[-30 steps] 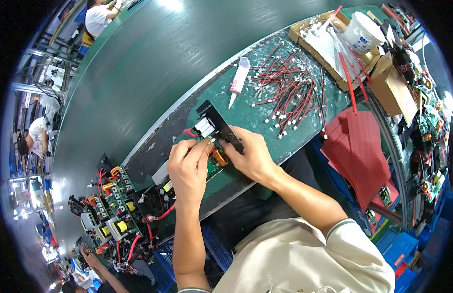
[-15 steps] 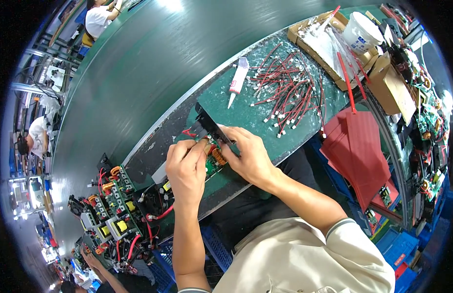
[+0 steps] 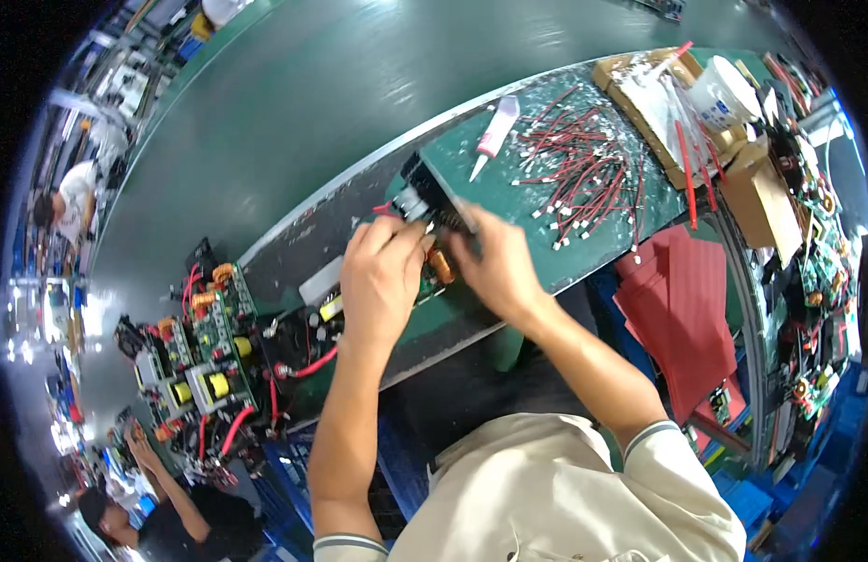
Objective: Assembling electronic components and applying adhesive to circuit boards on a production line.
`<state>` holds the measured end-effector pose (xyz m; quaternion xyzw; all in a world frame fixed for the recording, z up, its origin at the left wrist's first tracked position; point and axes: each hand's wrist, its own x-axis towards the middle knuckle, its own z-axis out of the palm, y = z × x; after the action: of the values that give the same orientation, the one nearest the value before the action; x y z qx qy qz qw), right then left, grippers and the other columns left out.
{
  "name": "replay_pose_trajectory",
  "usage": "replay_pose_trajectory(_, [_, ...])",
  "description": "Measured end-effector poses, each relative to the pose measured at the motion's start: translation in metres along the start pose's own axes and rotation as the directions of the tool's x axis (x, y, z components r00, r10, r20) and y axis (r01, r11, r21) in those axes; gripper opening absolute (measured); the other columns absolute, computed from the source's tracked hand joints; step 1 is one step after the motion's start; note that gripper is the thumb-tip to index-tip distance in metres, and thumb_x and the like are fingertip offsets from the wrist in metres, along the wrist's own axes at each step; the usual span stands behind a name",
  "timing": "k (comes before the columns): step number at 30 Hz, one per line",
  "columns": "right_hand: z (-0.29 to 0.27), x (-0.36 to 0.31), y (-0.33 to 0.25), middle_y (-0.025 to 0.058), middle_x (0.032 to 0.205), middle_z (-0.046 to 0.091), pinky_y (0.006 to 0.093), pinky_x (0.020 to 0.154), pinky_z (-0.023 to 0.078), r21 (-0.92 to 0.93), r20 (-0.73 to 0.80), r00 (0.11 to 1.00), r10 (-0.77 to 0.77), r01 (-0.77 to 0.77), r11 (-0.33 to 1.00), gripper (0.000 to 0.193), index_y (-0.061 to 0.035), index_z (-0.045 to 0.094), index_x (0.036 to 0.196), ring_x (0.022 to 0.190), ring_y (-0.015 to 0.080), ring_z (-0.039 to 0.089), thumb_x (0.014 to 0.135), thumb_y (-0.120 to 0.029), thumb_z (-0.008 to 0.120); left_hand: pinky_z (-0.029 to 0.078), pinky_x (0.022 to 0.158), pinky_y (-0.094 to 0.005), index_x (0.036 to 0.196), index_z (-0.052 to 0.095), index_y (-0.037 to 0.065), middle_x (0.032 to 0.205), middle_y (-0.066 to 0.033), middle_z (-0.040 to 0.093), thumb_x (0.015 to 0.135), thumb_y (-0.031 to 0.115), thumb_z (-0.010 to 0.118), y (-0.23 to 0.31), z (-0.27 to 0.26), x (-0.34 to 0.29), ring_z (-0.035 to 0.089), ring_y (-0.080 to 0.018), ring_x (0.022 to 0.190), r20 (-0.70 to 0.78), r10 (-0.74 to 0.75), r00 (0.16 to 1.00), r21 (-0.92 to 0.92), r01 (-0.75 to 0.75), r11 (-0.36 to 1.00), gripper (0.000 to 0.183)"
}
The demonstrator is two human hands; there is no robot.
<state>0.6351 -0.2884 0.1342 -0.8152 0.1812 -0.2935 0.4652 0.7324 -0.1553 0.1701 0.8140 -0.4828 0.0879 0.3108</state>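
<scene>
A circuit board with an upright black plate (image 3: pixel 432 190) stands tilted on the bench between my hands. My right hand (image 3: pixel 504 270), slightly blurred, grips the plate's near end with thumb and fingers. My left hand (image 3: pixel 382 281) has its fingertips pinched together low beside the plate; whatever they hold is hidden. Between the hands a copper-wound coil (image 3: pixel 441 266) shows on the board. Behind my left fingers a bit of red wire (image 3: pixel 382 208) sticks out. Beyond the board lie a white glue tube (image 3: pixel 496 137) with a pointed nozzle and a pile of red-and-black wire leads (image 3: pixel 588 178) with white connectors.
Assembled circuit boards (image 3: pixel 205 347) with thick red cables crowd the left. A cardboard tray (image 3: pixel 661 140), a white bucket (image 3: pixel 722 94) and red sheets (image 3: pixel 682 323) are on the right. A green conveyor belt (image 3: pixel 359 112) runs behind the bench. A co-worker (image 3: pixel 195 520) sits at lower left.
The whole view has shifted, so bench things appear farther right. Both hands stay at the board and plate, the left still pinching, the right still gripping the plate.
</scene>
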Motion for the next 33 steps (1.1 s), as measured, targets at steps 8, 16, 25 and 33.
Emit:
replay_pose_trajectory(8, [-0.037, -0.014, -0.010, 0.0175, 0.078, 0.069, 0.0465, 0.067, 0.052, -0.571, 0.238, 0.925, 0.297, -0.114, 0.813, 0.029, 0.0005, 0.069, 0.091, 0.073, 0.0379, 0.067, 0.086, -0.027, 0.076, 0.034, 0.108, -0.0561, 0.137, 0.056, 0.008, 0.150, -0.0090, 0.046, 0.070, 0.035, 0.085, 0.006, -0.053, -0.060, 0.041, -0.0401, 0.135, 0.192, -0.227, 0.955, 0.374, 0.143, 0.916, 0.078])
replay_pose_trajectory(16, [-0.009, -0.009, -0.001, 0.0170, 0.143, 0.052, 0.0429, 0.104, 0.045, 0.004, 0.455, 0.846, -0.277, 0.308, 0.951, 0.080, -0.0094, 0.048, 0.145, 0.128, 0.0383, 0.051, 0.074, -0.018, 0.083, 0.030, 0.110, -0.0572, 0.140, 0.054, 0.012, 0.156, -0.0044, 0.038, 0.070, 0.044, 0.082, -0.004, -0.035, -0.072, 0.033, -0.0397, 0.140, 0.143, -0.243, 0.959, 0.377, 0.174, 0.910, 0.083])
replay_pose_trajectory(25, [-0.003, -0.003, -0.003, 0.0171, 0.145, 0.050, 0.0436, 0.102, 0.045, -0.082, 0.523, 0.823, -0.224, 0.310, 0.947, 0.071, -0.0090, 0.058, 0.138, 0.123, 0.0376, 0.054, 0.073, -0.022, 0.083, 0.030, 0.106, -0.0600, 0.146, 0.050, 0.018, 0.153, -0.0011, 0.044, 0.073, 0.049, 0.077, -0.010, -0.032, -0.074, 0.040, -0.0371, 0.135, 0.086, -0.282, 0.956, 0.296, 0.246, 0.923, 0.084])
replay_pose_trajectory(33, [0.011, -0.006, 0.001, 0.0185, 0.139, 0.056, 0.0425, 0.099, 0.048, -0.087, 0.484, 0.847, -0.220, 0.296, 0.951, 0.063, -0.0069, 0.065, 0.128, 0.116, 0.0353, 0.059, 0.071, -0.026, 0.083, 0.030, 0.108, -0.0572, 0.144, 0.053, 0.013, 0.149, -0.0042, 0.050, 0.078, 0.048, 0.072, -0.012, -0.030, -0.078, 0.042, -0.0403, 0.134, 0.094, -0.302, 0.948, 0.365, 0.250, 0.897, 0.077])
